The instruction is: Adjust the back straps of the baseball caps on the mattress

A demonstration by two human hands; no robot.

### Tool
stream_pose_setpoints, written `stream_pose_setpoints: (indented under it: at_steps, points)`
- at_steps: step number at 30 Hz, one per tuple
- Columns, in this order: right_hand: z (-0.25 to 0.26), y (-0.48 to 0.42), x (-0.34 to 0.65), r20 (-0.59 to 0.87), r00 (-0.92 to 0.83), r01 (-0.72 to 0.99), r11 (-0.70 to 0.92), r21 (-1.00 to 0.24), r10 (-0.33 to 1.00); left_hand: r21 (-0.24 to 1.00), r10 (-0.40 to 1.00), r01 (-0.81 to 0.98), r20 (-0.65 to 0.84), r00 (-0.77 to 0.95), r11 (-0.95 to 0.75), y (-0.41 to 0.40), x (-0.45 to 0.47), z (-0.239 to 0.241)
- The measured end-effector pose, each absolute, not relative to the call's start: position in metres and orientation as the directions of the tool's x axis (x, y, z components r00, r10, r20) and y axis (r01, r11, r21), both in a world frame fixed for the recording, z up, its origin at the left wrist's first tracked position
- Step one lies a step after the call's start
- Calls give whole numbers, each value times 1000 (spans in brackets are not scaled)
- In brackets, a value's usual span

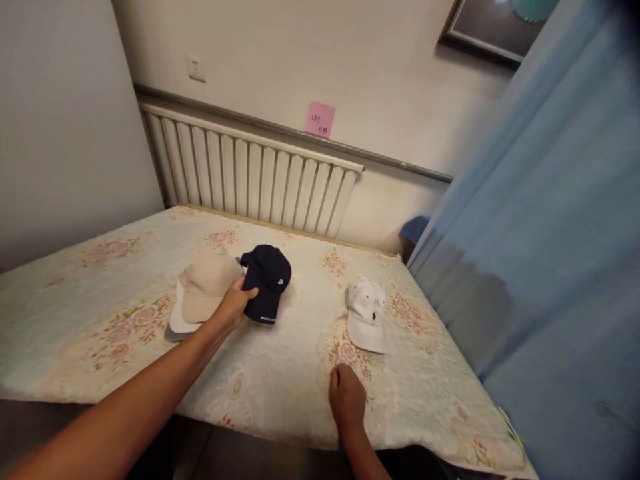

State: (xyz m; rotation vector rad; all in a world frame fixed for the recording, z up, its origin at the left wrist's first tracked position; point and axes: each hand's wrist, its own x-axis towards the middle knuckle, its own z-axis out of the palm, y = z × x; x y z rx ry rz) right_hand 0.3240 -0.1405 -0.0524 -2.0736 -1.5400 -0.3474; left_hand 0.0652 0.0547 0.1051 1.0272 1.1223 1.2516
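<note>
My left hand (236, 301) is closed on the left side of a navy baseball cap (270, 270), with the thumb on top of its brim. The cap has a small white emblem and small lettering along the brim's edge. Just left of it lies a stack of caps: a beige cap (205, 283) on top, a white cap (181, 320) under it, and a grey brim (175, 335) at the bottom. A white cap with a dark emblem (367, 313) lies apart on the right, brim toward me. Nearer to me, my right hand (347, 397) is a loose fist with nothing visible in it.
A pale floral cover (295, 380) spreads over the flat surface under the caps. Behind it stand a white radiator (255, 173) and a wall with a pink note (320, 120). A blue curtain (545, 220) hangs along the right side.
</note>
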Motion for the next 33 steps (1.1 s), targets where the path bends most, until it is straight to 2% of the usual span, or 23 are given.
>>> stream_pose_setpoints:
  at_steps: [2,4,8,11,14,23,33]
  points:
    - [-53,-141,324,500,322,941,-212,-264,804,919,989,-380,-58,138,107,39,68,101]
    - [-53,-141,324,503,317,942,-206,-265,804,835,955,-508,-68,289,213,20,70,88]
    - [-53,-142,324,521,318,941,-198,-274,792,729,884,-552,-160,439,406,-16,70,39]
    - [-53,-142,324,538,306,947,-192,-258,786,666,850,-548,-276,450,506,-35,67,2]
    - [-53,-141,325,537,293,953,-199,-228,791,625,837,-568,-301,458,536,-44,63,-18]
    - [-54,-140,325,533,287,956,-203,-211,796,518,788,-593,-427,444,616,-28,59,-15]
    - [-52,-138,324,511,293,954,-213,-210,808,547,789,-574,-355,501,610,10,52,-22]
